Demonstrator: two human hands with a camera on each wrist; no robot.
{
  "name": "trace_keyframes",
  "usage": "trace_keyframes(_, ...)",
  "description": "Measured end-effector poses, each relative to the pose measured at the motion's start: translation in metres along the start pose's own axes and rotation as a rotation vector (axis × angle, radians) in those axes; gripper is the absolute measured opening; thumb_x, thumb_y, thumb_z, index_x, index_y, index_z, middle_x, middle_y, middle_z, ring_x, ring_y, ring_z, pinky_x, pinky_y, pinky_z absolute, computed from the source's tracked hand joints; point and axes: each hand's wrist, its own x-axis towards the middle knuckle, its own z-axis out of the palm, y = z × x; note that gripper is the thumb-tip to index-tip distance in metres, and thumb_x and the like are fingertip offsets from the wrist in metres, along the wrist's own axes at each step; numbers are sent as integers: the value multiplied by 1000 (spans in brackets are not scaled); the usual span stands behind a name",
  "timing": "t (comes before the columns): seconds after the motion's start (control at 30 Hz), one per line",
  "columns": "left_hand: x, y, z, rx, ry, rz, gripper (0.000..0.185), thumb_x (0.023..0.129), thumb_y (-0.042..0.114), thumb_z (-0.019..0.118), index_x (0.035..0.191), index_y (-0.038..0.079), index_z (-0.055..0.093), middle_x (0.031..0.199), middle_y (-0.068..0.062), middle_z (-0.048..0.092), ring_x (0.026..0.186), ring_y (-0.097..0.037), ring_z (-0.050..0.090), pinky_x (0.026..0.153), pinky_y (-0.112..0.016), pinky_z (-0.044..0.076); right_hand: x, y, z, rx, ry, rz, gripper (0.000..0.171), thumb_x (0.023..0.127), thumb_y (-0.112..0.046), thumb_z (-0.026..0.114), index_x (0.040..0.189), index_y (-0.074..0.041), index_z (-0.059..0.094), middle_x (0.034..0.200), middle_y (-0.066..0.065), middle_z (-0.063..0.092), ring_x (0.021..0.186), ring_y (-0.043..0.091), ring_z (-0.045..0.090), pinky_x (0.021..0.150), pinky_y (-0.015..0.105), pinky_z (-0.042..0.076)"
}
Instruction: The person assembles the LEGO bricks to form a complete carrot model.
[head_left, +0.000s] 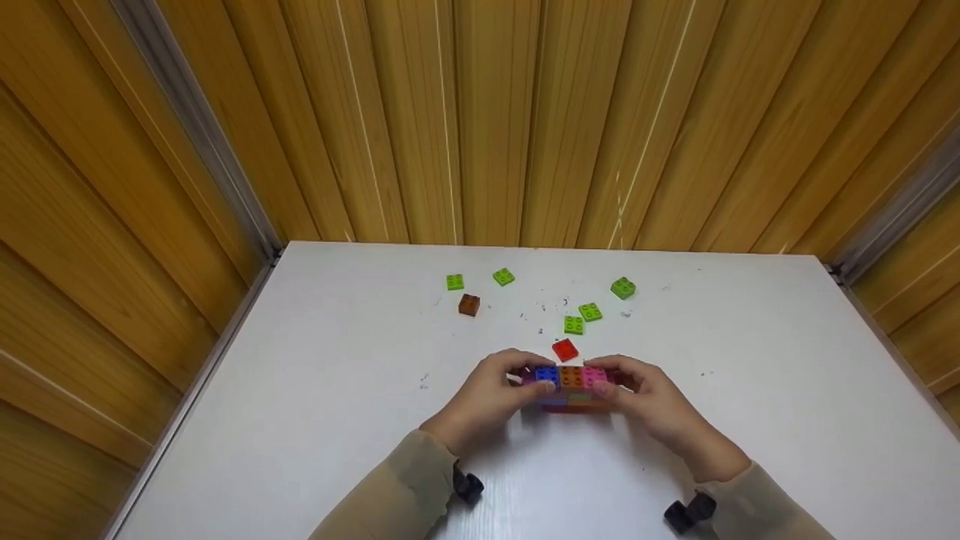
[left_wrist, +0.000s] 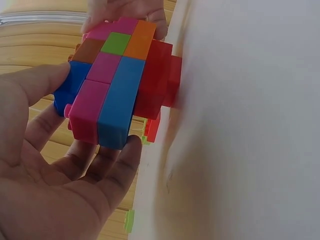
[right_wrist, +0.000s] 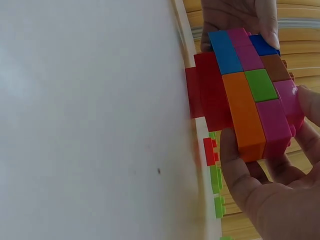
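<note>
White worktop (head_left: 315, 390), walled in by wood panelling on three sides.

Brick block (head_left: 571, 386) sits between the two hands, resting on the worktop on its red base layer. Several layers of snapped-together plastic bricks: red below, then blue, orange, pink, with green and brown pieces on one face in the wrist views.

Left hand (head_left: 487, 397): fingers curled round the block's left end, thumb on the blue brick, fingertips under the lower edge. Right hand (head_left: 660, 409): same at the right end, thumb and fingers clamped on the orange and pink bricks.

Handling, by judgement: light, rigid, hard plastic, smooth flat sides likely a bit slick. Weak points are the seams between layers; twisting or prying could pop bricks apart. Best hold is across opposite ends or flat sides, squeezing along the layers, not against the studs.

Beyond the fingertips: loose red brick (head_left: 565, 349) just past the block. Farther out, a brown brick (head_left: 469, 304) and five green bricks (head_left: 574, 325), scattered; exact count of studs hard to read.
</note>
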Motion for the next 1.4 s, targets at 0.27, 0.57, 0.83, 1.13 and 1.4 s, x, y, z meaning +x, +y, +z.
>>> trace_keyframes(0.27,2,4,0,28,1,47,26,105,33,83,130,27,81,129,7,76,117,-13,65,109,-41,58,1,0,-2,4,16,-7,40,111,-25,74,147,-7,71,150,18,71,132,25,65,103,21,56)
trace_keyframes(0.57,2,2,-16,111,2,-35,57,106,62,73,152,29,68,142,5,69,131,-20,62,123,-53,50,0,2,-2,-31,26,-2,43,109,-27,77,147,-8,72,149,18,73,133,27,67,104,23,56)
trace_keyframes(0.83,22,-12,-50,117,223,-201,56,110,60,67,153,24,66,152,0,66,137,-27,60,121,-53,53,0,2,-1,-16,13,27,45,109,-28,78,149,-8,71,154,20,69,138,32,65,104,22,56)
trace_keyframes(1.13,63,-31,-72,173,429,-226,48,111,33,74,151,8,65,157,-15,59,153,-34,56,132,-53,45,0,0,-2,-41,18,66,49,109,-34,78,151,-10,71,160,16,67,150,38,60,110,23,54)
trace_keyframes(1.4,85,-34,-78,290,525,-293,65,106,28,81,159,-1,57,155,-21,60,148,-36,62,123,-49,54,2,1,-2,-40,19,66,49,109,-34,77,152,-11,72,160,14,68,152,37,59,113,25,53)
